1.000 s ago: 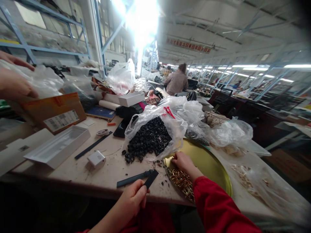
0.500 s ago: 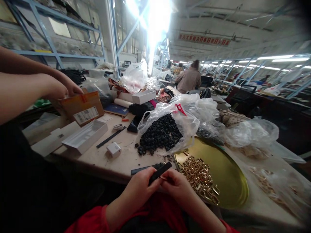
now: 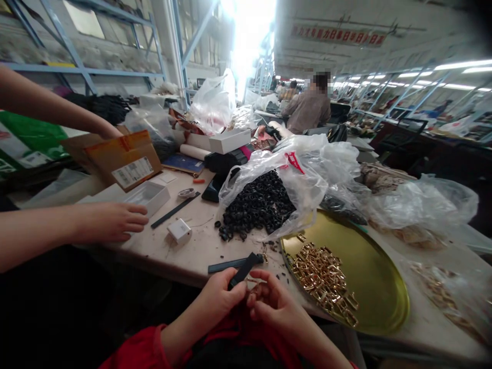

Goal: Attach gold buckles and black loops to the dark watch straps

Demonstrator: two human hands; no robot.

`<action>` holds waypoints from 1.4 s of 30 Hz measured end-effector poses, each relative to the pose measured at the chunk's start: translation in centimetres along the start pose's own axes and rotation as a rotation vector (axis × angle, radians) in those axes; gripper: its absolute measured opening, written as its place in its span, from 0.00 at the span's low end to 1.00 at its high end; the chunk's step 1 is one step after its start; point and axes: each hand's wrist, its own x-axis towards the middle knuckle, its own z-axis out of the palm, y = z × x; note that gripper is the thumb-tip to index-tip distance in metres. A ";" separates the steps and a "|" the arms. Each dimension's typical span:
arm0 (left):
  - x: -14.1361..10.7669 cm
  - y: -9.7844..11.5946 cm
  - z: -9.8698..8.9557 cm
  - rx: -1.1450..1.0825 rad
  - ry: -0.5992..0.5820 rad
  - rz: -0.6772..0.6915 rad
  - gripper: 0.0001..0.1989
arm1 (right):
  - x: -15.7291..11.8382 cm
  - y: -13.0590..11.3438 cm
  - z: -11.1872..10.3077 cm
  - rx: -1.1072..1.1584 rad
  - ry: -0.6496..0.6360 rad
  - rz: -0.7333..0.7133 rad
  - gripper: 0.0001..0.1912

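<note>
My left hand (image 3: 223, 293) pinches a short black strap (image 3: 246, 269), which points up and to the right. Close beside it, my right hand (image 3: 274, 300) has curled fingers around a small shiny metal piece (image 3: 252, 280) at the strap's lower end; fingers partly hide it. More black straps (image 3: 226, 265) lie on the table just beyond my hands. To the right, gold-coloured buckles (image 3: 321, 274) are heaped on a round gold tray (image 3: 380, 282). Behind the straps, many small black rings (image 3: 259, 205) spill from a clear plastic bag (image 3: 307, 189).
At left, a co-worker's hand (image 3: 123, 220) rests by a white box (image 3: 154, 197); their other arm (image 3: 77, 110) reaches into a cardboard carton (image 3: 130, 159). A white charger-like cube (image 3: 179, 231) and a black strip (image 3: 175, 211) lie nearby. Another person (image 3: 309, 110) sits farther back.
The co-worker's one hand has come down from the carton to the white box. My right fingers have spread somewhat and shifted off the strap's end. The view has tilted slightly.
</note>
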 end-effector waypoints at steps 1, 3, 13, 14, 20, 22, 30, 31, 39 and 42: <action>0.2 -0.1 0.0 0.002 0.002 -0.008 0.11 | 0.3 0.4 -0.2 -0.024 0.026 -0.032 0.24; 0.5 -0.2 0.0 0.002 -0.013 -0.003 0.11 | 0.9 1.1 -0.6 -0.107 0.080 -0.079 0.18; 0.1 -0.5 -1.1 0.139 -0.153 -0.047 0.18 | 2.3 1.1 -0.3 0.492 0.367 0.085 0.16; 0.0 -0.3 -1.2 0.158 -0.168 -0.043 0.18 | 2.2 1.0 -0.1 0.538 0.349 0.115 0.16; -0.7 -0.1 -1.8 0.306 -0.160 -0.002 0.16 | 1.5 1.0 0.5 0.729 0.381 0.193 0.18; -0.9 -0.1 -1.7 0.353 -0.172 0.020 0.16 | 1.2 1.1 1.0 0.718 0.371 0.213 0.18; -2.8 0.2 -0.6 0.009 -0.236 -0.025 0.10 | -0.6 3.3 3.1 0.169 0.477 -0.019 0.20; -3.1 0.0 -0.4 -0.034 -0.231 -0.027 0.11 | -1.0 3.4 3.1 0.129 0.466 -0.045 0.19; -4.2 -0.4 0.7 -0.268 -0.234 -0.161 0.19 | -2.6 2.8 3.9 0.292 0.211 0.055 0.14; -4.6 -0.6 1.1 -0.253 -0.209 -0.194 0.17 | -3.3 3.3 3.8 -0.017 0.339 -0.084 0.14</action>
